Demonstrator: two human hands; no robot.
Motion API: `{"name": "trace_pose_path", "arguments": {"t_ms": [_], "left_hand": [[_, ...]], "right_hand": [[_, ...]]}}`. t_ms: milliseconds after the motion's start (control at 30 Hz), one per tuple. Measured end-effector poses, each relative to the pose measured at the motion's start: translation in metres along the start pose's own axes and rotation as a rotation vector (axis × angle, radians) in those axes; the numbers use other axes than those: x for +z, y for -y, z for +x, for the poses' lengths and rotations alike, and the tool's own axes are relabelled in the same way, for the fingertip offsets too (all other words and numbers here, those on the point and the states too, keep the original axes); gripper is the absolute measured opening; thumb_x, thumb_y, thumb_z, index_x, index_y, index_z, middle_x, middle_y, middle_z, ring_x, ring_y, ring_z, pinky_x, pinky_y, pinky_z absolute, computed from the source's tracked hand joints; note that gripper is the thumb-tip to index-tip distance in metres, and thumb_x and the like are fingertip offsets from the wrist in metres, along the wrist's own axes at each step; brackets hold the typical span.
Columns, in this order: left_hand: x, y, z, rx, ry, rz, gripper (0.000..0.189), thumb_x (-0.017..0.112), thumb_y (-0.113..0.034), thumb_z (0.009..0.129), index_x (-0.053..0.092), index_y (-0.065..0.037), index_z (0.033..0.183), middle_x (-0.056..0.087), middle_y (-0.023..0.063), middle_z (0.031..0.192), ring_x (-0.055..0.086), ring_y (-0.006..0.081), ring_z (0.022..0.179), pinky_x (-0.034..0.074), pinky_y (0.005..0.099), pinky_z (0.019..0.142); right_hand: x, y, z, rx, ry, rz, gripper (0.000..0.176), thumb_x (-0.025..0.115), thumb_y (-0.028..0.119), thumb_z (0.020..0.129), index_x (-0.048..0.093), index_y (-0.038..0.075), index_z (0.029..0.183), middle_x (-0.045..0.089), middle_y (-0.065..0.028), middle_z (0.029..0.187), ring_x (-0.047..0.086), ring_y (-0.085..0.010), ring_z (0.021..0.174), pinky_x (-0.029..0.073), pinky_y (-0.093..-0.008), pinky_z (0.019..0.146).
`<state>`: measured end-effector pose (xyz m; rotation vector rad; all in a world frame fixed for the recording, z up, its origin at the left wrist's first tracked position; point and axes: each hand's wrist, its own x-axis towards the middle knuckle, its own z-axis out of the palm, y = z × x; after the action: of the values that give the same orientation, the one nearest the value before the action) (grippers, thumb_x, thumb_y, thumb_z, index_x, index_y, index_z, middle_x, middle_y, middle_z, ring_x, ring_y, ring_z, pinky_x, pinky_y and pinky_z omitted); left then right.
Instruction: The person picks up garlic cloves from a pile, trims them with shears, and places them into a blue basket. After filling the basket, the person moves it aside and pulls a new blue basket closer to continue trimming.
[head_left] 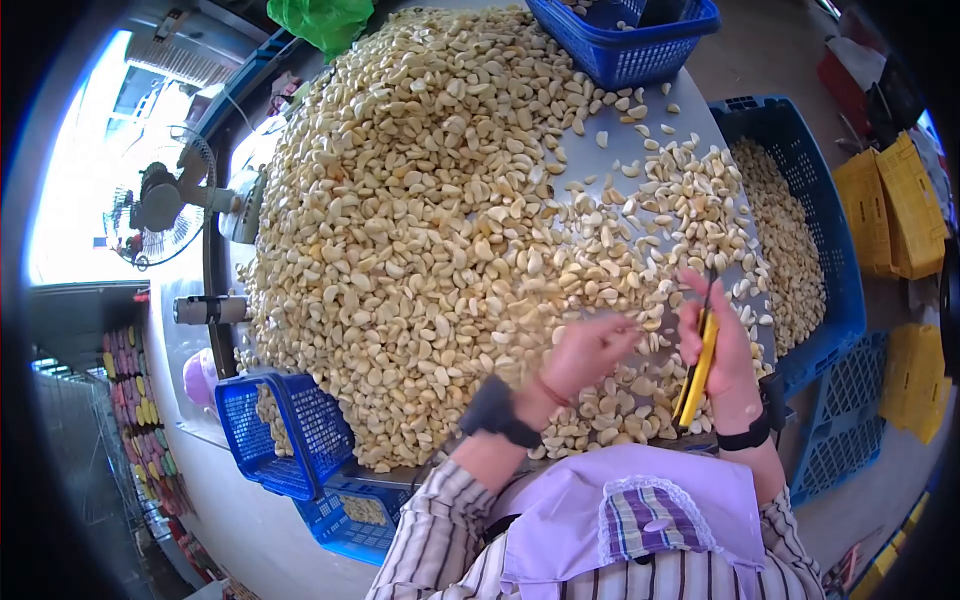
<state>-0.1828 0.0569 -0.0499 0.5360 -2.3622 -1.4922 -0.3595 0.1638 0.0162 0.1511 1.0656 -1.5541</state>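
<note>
A large heap of pale cashew nuts [400, 230] covers most of the metal table [600, 135]. Low over the nuts at the front, my left hand [592, 350] is blurred, its fingers drawn together; whatever they may hold is too small to make out. To its right, my right hand [722, 340] is closed on a yellow-handled cutter [697, 372], whose dark tip points away from me. Looser nuts [690, 200] lie scattered beyond my right hand, thinner than the main heap.
A blue crate of nuts [850, 270] stands at the right edge. One blue basket [640, 50] sits at the far side, another [290, 430] at the front left. A fan [160, 200] is on the left, and a green bag [325, 20] at the back.
</note>
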Motion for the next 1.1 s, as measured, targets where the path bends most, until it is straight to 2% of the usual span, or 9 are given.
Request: {"name": "trace_pose_path", "arguments": {"t_ms": [67,133,233,467,533,633,733,800,1100], "left_hand": [[-0.048,-0.022,0.001,-0.641,-0.074,-0.416,0.038,0.058,-0.012,0.089,0.054,-0.008,0.127,0.066,0.0064,0.105,0.066,0.0101,0.07,0.048,0.0193,0.049],[-0.085,-0.009,-0.008,-0.464,-0.483,-0.421,0.034,0.058,-0.009,0.089,0.056,-0.005,0.123,0.068,0.0044,0.093,0.065,0.0075,0.068,0.047,0.0172,0.046],[-0.158,0.021,-0.018,-0.455,-0.762,0.405,0.032,0.065,-0.015,0.086,0.062,-0.002,0.115,0.068,0.0081,0.099,0.067,0.0131,0.081,0.052,0.0246,0.061],[-0.166,0.052,-0.024,-0.477,-0.373,0.686,0.039,0.07,-0.029,0.081,0.065,0.002,0.104,0.069,0.0116,0.098,0.064,0.0247,0.09,0.049,0.0351,0.081],[-0.159,0.056,-0.028,-0.376,-0.421,0.718,0.033,0.068,-0.025,0.083,0.064,0.002,0.101,0.069,0.0102,0.09,0.064,0.0186,0.074,0.05,0.0311,0.066],[-0.148,0.029,-0.032,-0.668,-0.51,-0.54,0.021,0.06,-0.008,0.086,0.06,-0.002,0.106,0.063,0.0053,0.078,0.041,0.0005,0.049,0.029,0.0152,0.039],[-0.12,0.002,-0.036,-0.581,-0.517,-0.968,0.024,0.059,-0.006,0.086,0.058,0.001,0.109,0.066,0.0083,0.086,0.044,0.0033,0.051,0.031,0.0157,0.04],[-0.097,-0.023,-0.035,-0.583,-0.507,-1.059,0.021,0.056,-0.003,0.087,0.059,0.0,0.108,0.065,0.0068,0.086,0.046,0.0033,0.052,0.032,0.0156,0.041],[-0.048,-0.054,-0.046,-0.473,-0.379,-1.25,0.011,0.063,0.001,0.083,0.059,-0.004,0.092,0.063,0.001,0.085,0.047,0.0015,0.056,0.034,0.0152,0.046]], "right_hand": [[-0.007,0.006,0.003,0.002,-0.024,0.017,0.053,0.048,0.05,0.093,0.049,0.011,0.129,0.056,-0.0001,0.07,0.045,-0.0058,0.045,0.034,-0.0212,0.038],[-0.005,0.011,0.002,0.017,-0.086,0.094,0.051,0.046,0.049,0.094,0.05,0.011,0.128,0.056,-0.0001,0.071,0.047,-0.0066,0.046,0.035,-0.0216,0.038],[-0.01,-0.001,0.003,0.11,-0.011,0.063,0.05,0.046,0.048,0.094,0.05,0.011,0.128,0.057,-0.0011,0.073,0.048,-0.0086,0.048,0.036,-0.0226,0.038],[0.018,-0.03,0.001,0.228,0.117,-0.135,0.044,0.049,0.034,0.096,0.046,0.009,0.132,0.057,-0.0037,0.074,0.049,-0.01,0.05,0.039,-0.0236,0.039],[0.025,-0.033,-0.005,0.252,0.145,-0.265,0.044,0.05,0.029,0.096,0.045,0.007,0.133,0.056,-0.0033,0.074,0.048,-0.0092,0.049,0.039,-0.0226,0.04],[0.029,-0.041,-0.008,0.106,0.211,-0.469,0.046,0.05,0.027,0.096,0.042,0.006,0.135,0.057,-0.0034,0.076,0.048,-0.0061,0.05,0.04,-0.0206,0.043],[0.039,-0.045,-0.012,-0.024,0.261,-0.665,0.05,0.052,0.026,0.094,0.04,0.006,0.139,0.061,-0.0045,0.083,0.051,-0.0066,0.054,0.043,-0.0209,0.049],[0.048,-0.045,-0.017,-0.323,0.369,-0.903,0.056,0.056,0.026,0.091,0.037,0.006,0.141,0.063,-0.0047,0.086,0.053,-0.0102,0.057,0.045,-0.0235,0.055],[0.054,-0.032,-0.028,-0.302,0.532,-1.101,0.069,0.061,0.027,0.086,0.028,0.009,0.145,0.059,-0.0121,0.074,0.053,-0.0174,0.056,0.042,-0.0276,0.055]]}}
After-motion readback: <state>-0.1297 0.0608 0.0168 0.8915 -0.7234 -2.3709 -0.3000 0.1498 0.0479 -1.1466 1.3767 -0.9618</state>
